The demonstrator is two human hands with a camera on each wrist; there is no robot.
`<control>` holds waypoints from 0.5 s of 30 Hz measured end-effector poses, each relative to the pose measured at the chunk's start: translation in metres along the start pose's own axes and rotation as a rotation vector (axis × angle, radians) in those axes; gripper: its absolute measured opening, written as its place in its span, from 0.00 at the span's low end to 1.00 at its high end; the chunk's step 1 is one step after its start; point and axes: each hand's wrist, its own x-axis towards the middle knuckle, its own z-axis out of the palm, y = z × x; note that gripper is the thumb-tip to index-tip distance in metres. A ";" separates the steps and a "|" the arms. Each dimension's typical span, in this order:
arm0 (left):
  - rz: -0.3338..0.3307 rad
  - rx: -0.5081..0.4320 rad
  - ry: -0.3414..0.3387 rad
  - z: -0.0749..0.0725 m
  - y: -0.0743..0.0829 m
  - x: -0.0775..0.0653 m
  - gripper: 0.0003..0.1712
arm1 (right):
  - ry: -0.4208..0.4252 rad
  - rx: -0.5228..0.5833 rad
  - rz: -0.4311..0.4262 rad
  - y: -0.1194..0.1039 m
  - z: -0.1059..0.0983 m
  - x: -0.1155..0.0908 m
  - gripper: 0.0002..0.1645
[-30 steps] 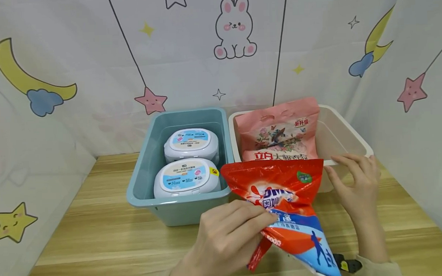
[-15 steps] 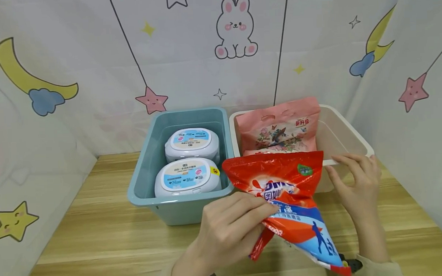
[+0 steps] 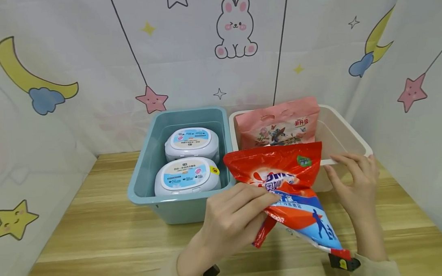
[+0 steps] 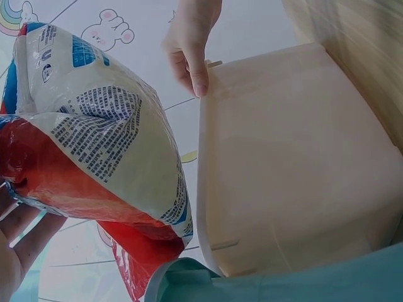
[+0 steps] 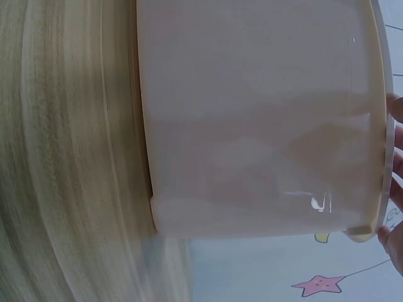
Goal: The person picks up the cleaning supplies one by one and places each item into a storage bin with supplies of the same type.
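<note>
My left hand (image 3: 234, 214) grips a red and blue bag of laundry powder (image 3: 299, 178) by its side, holding it tilted in front of the white bin (image 3: 346, 133). In the left wrist view the printed back of the laundry powder bag (image 4: 94, 132) fills the left side, hanging beside the white bin (image 4: 296, 151). With my right hand (image 3: 358, 186) I pinch the bin's near right rim, fingers over the edge and thumb on the outside. A pink bag (image 3: 279, 126) stands in the white bin, its lower part hidden behind the laundry powder bag.
A teal bin (image 3: 142, 173) stands left of the white one and holds two white lidded boxes, the front one (image 3: 187, 175) and the rear one (image 3: 192, 143). Both bins rest on a wood-grain table (image 3: 111, 239). A printed curtain (image 3: 189, 66) hangs behind and at the sides.
My left hand has raised the laundry powder bag a little and moved it toward the white bin, covering more of the pink bag. My right hand keeps its place on the rim.
</note>
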 end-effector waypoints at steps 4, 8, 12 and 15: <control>-0.002 0.005 0.011 0.002 -0.001 0.002 0.13 | 0.000 0.001 -0.002 0.001 0.001 0.000 0.40; 0.003 0.012 0.018 0.003 -0.002 0.004 0.13 | -0.034 -0.016 0.002 -0.001 -0.001 0.000 0.40; 0.014 0.016 0.022 0.005 -0.003 0.007 0.13 | -0.057 -0.020 0.006 -0.002 -0.003 0.001 0.36; 0.023 0.020 0.025 0.006 -0.003 0.009 0.13 | -0.054 -0.011 0.010 -0.001 -0.003 0.000 0.33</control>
